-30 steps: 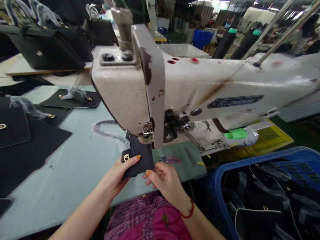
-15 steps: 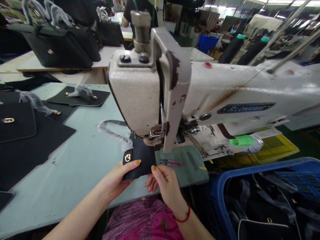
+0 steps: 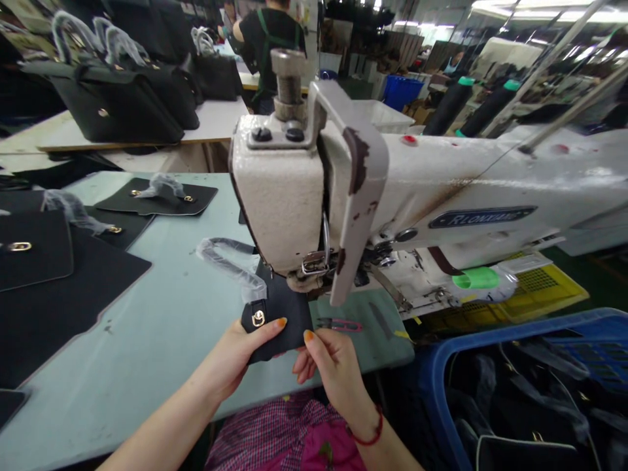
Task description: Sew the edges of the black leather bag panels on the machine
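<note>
A small black leather piece (image 3: 280, 313) with a gold ring fitting lies under the head of a worn white sewing machine (image 3: 343, 190). A plastic-wrapped handle (image 3: 226, 259) loops away from it to the left. My left hand (image 3: 240, 356) grips the piece's near left edge, thumb on top just below the gold ring. My right hand (image 3: 330, 366) pinches its near right corner between thumb and fingers. Both hands are closed on the piece at the table's front edge.
Pink thread snips (image 3: 338, 324) lie right of the piece. Black bag panels (image 3: 63, 275) with gold fittings cover the pale table (image 3: 157, 327) at left. A blue crate (image 3: 530, 386) of black parts stands at right. Finished black bags (image 3: 118, 98) and a standing person (image 3: 269, 39) are behind.
The view has tilted and shifted, so the machine sits further right and lower. My hands keep hold of the black piece, which has slid slightly toward me.
</note>
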### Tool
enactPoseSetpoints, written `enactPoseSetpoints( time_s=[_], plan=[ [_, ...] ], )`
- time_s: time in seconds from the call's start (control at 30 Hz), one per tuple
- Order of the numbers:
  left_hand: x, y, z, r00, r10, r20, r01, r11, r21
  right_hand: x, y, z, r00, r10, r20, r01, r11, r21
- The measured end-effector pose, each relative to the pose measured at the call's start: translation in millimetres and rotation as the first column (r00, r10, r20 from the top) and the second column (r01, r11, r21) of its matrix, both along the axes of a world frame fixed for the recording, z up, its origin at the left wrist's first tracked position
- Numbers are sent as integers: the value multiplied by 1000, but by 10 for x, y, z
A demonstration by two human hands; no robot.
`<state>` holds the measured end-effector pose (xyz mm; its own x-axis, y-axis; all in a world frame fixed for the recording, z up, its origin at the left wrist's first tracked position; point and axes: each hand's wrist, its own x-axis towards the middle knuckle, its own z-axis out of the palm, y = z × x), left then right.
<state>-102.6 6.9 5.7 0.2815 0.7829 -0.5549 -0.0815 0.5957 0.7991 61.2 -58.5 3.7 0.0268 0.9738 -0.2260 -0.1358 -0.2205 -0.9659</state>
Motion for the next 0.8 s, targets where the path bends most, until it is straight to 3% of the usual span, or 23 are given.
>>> enactPoseSetpoints(
  time_s=[0.37,0.8],
  plan=[
    [37,121,46,998,59,-28,-59,998,-10,-10,154,-25,999,-37,-12,37,999,3],
    [23,375,90,1000,27,-14,-27,999,40,-14,409,-109,999,-34,-25,35,999,12]
  ],
)
